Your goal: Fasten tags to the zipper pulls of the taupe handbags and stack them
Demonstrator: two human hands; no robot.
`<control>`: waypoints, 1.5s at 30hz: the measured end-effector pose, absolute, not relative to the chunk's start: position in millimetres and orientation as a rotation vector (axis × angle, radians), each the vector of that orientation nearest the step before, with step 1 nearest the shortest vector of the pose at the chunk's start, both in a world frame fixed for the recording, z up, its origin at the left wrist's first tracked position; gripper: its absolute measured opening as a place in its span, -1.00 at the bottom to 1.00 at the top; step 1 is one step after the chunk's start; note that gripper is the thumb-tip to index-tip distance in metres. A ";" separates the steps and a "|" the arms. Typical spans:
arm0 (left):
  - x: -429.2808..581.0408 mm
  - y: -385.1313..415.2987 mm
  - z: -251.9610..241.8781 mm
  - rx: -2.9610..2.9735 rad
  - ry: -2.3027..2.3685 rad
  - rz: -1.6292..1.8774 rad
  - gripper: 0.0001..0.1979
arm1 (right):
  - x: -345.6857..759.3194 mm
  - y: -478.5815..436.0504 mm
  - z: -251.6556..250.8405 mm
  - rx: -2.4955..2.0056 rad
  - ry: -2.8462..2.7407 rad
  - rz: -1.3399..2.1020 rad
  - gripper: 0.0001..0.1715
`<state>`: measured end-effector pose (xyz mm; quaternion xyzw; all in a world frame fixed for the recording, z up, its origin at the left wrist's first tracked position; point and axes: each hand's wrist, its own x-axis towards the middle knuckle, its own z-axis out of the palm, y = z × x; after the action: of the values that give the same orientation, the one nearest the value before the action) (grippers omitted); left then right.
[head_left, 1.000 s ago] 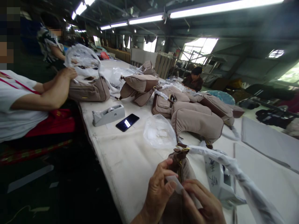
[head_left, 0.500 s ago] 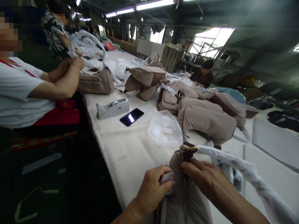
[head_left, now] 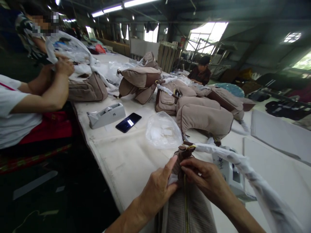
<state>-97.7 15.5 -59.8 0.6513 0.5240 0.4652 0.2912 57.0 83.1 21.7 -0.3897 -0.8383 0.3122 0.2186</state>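
Observation:
A taupe ribbed handbag (head_left: 186, 210) lies on the white table in front of me, with a gold zipper running up its middle. My left hand (head_left: 155, 191) grips its near side, thumb raised against the top, and a white paper strip (head_left: 172, 179) shows under that hand. My right hand (head_left: 205, 176) pinches the bag's top just below a brown leather tab with a gold buckle (head_left: 187, 149). A strap wrapped in white foam sheet (head_left: 250, 173) runs right from the buckle.
A grey tape dispenser (head_left: 106, 115), a black phone (head_left: 128, 122) and a clear plastic bag (head_left: 163, 131) lie on the white-covered table (head_left: 116, 152). Several taupe bags (head_left: 204, 118) sit beyond. A co-worker's hands (head_left: 60, 68) work at the left; another person (head_left: 200, 72) sits across.
My hands have moved closer together at the bag's top, and the bag's upper end is now gathered between them. The view has swung slightly.

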 end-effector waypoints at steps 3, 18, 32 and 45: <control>-96.6 15.5 -57.9 1.791 1.393 1.243 -0.24 | 58.6 82.1 19.3 -1.091 -2.284 0.883 -0.83; -92.8 13.0 -48.1 1.788 1.303 1.274 -0.22 | 59.2 79.1 18.8 -1.094 -2.191 0.962 -0.81; -87.7 31.8 -22.0 1.415 1.380 1.210 -0.17 | 65.4 78.3 5.8 -0.818 -2.321 0.580 -0.76; -94.6 43.0 -13.2 1.631 1.351 1.200 -0.09 | 59.2 91.1 17.4 -0.842 -2.436 0.665 -0.77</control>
<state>-94.6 43.0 -13.2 0.6286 0.5207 0.4623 0.3465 59.2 91.1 17.4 -0.3074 -0.8889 0.2426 0.2377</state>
